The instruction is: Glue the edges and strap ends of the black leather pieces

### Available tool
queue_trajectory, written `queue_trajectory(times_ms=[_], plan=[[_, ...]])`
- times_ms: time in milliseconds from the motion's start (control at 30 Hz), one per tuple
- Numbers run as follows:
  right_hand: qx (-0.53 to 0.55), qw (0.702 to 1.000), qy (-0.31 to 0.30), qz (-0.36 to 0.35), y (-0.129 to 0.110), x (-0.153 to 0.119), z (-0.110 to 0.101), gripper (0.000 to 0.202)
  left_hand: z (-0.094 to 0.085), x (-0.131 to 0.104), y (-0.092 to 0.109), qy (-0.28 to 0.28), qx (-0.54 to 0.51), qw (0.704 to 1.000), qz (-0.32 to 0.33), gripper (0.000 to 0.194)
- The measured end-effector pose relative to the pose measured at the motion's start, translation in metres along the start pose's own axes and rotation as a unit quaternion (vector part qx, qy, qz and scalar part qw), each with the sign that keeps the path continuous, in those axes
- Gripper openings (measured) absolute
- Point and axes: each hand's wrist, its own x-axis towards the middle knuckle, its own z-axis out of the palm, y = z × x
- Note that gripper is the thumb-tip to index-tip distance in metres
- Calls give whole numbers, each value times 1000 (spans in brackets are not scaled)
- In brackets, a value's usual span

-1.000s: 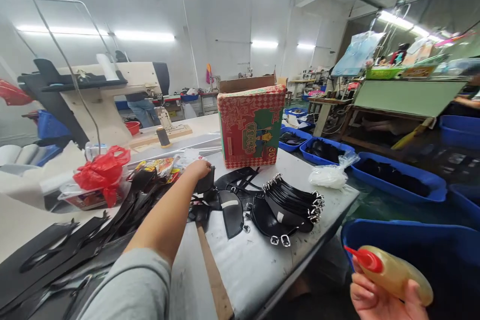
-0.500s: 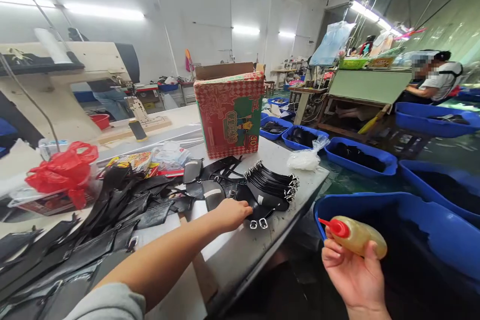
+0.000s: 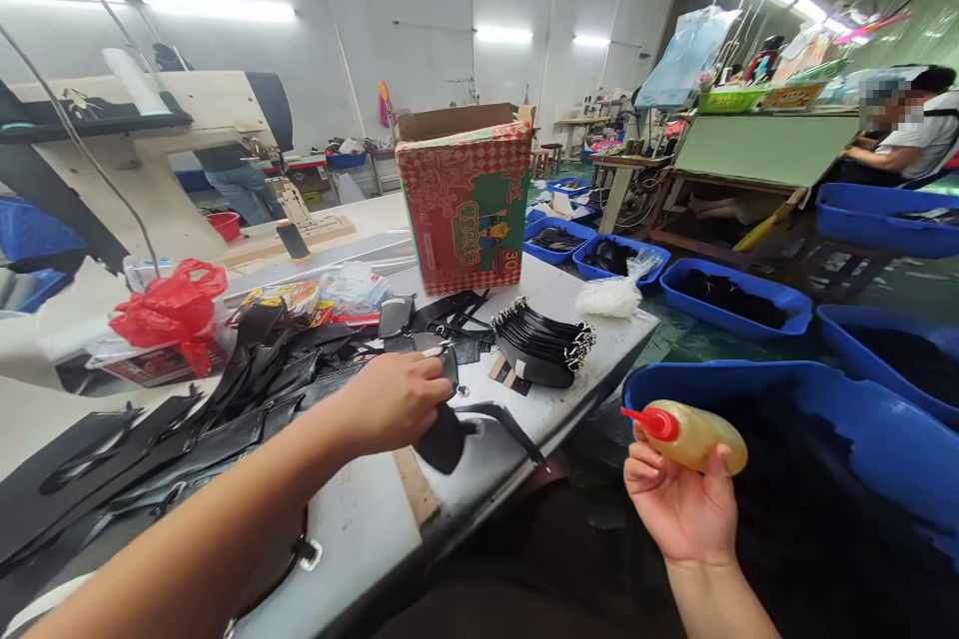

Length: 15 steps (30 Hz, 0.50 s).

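Note:
My left hand point(image 3: 401, 399) is closed, gripping a black leather shoe-upper piece point(image 3: 441, 441) over the table. A thin strap point(image 3: 505, 419) trails from it to the right. My right hand point(image 3: 685, 504) holds a squeeze bottle point(image 3: 700, 434), its yellowish body lying sideways and its red nozzle pointing left. Behind my left hand sits a neat stack of black strapped pieces point(image 3: 535, 349) with metal buckles. Many more black leather pieces point(image 3: 217, 449) lie overlapped across the left of the table.
A red and green carton point(image 3: 465, 210) stands at the table's back edge. Beside it rests a clear plastic bag point(image 3: 610, 295). A large blue tub point(image 3: 749, 374) is under my right hand. At left are a red bag point(image 3: 176, 310) and a sewing machine point(image 3: 202, 120). A person point(image 3: 910, 135) sits far right.
My left hand has moved left and nearer from beside the buckled stack, bringing a black piece along. The bottle in my right hand has shifted slightly left; the view has turned a little.

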Motion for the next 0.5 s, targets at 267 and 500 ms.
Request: queue_trajectory(times_ms=[267,500], plan=[[-76,990,-107,48,36,-6,18,53,50,-44,13,-137,2,990,-23,24],[-171,971,-146,86,82,-13,21,40,80,-92,6,-9,-125,978,-168,35]])
